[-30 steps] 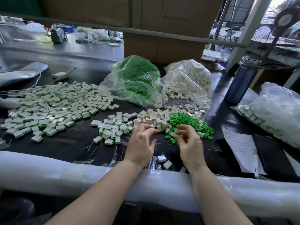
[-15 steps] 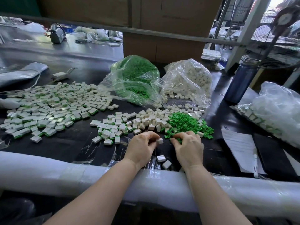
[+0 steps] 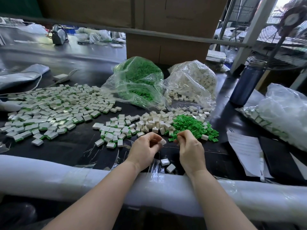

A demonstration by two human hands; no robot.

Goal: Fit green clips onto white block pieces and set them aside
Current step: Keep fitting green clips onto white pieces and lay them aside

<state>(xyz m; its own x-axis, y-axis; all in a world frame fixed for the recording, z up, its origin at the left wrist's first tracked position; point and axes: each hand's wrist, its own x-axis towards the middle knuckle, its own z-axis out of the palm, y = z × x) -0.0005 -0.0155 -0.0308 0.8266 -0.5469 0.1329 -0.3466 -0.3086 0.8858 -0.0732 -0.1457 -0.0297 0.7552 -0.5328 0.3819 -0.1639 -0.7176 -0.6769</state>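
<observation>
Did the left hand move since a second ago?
Yes. The left hand drew back from the block pile toward the padded edge, now pinching a white block.

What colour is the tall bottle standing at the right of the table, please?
Dark blue bottle, seen in the head view.

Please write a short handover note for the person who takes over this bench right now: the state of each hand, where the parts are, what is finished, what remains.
Left hand pinches one white block.
Right hand is curled at the near edge of the loose green clips; a clip in its fingers cannot be confirmed.
Done: big spread of clipped blocks far left, smaller batch at centre.
Left: loose pile of bare blocks, two strays near the table edge, plus the green bag and white bag.
</observation>
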